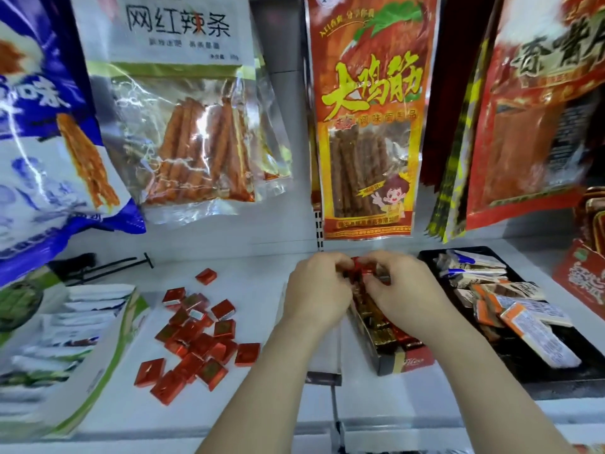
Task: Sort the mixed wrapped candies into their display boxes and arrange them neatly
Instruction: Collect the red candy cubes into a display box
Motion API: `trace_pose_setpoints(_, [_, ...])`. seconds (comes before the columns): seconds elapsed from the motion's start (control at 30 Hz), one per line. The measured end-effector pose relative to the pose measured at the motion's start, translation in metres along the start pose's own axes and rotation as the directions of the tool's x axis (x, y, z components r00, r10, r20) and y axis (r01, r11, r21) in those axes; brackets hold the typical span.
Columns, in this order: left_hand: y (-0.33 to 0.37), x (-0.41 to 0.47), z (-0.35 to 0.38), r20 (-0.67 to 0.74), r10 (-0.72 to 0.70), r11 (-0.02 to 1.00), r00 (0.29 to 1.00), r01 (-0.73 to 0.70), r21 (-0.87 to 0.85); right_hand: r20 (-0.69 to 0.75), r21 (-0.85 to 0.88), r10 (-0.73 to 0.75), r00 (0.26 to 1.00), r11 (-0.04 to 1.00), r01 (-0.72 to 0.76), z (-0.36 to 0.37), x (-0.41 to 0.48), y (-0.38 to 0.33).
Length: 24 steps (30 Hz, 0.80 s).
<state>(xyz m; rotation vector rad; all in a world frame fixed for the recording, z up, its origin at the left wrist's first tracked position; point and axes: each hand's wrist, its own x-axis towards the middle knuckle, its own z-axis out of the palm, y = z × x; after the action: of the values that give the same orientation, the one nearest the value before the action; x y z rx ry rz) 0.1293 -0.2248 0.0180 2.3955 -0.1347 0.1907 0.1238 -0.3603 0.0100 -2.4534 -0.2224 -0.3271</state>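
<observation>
Looking down from the head view, we see two bare hands close together over the far end of a long, narrow dark cardboard display box (389, 365). The left hand (319, 290) has its fingers curled in and pinches a little bunch of shiny red wrapped candies (358, 269). The right hand (404, 291) curls its fingers too and pinches the same bunch from the other side. The bunch sits right over the box; we cannot tell if it touches the candies inside. The box holds rows of red and gold wrapped candies (386, 335), and it stands on the flat white shelf (262, 404), a bit right of the middle.

Left of the box we see a loose pile of red square foil candies (196, 339) lying on the shelf, well apart from the hands. One red square candy (206, 276) lies alone behind the pile.

Just right of the box sits a black plastic tray (540, 378) with a messy heap of white, blue and orange wrapped bars (474, 276) in it. At the far left stands a green and white cardboard box (108, 365). A thin black metal hook (111, 263) lies on the shelf behind it.

At the back hang big snack bags: a blue and white bag (39, 142), a clear bag of orange-brown sticks (196, 142), a tall orange and red bag (366, 126) and a red bag (540, 126).
</observation>
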Motion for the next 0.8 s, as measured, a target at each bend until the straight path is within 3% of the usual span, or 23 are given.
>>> trace_pose_setpoints(0.07, [-0.015, -0.004, -0.018, 0.023, -0.020, 0.997, 1.000, 0.019, 0.069, 0.052, 0.018, -0.091, 0.994, 0.996, 0.090, 0.006, -0.001, -0.020])
trace_pose_setpoints(0.2, [-0.060, -0.011, -0.058, 0.080, -0.127, 0.976, 0.989, 0.111, 0.185, 0.338, 0.037, -0.244, 0.909, 0.968, 0.247, 0.033, -0.013, -0.056])
trace_pose_setpoints(0.37, [-0.119, -0.030, -0.100, 0.019, -0.283, 0.915, 0.959, 0.264, 0.306, 0.605, -0.122, -0.216, 0.767, 0.926, 0.357, 0.064, -0.025, -0.075])
trace_pose_setpoints(0.5, [-0.154, -0.039, -0.114, -0.001, -0.312, 0.908, 0.950, 0.298, 0.295, 0.641, -0.150, -0.206, 0.739, 0.911, 0.385, 0.076, -0.024, -0.083])
trace_pose_setpoints(0.8, [-0.174, -0.032, -0.111, 0.009, -0.279, 0.933, 0.960, 0.269, 0.238, 0.577, -0.201, -0.214, 0.789, 0.898, 0.391, 0.090, -0.020, -0.095])
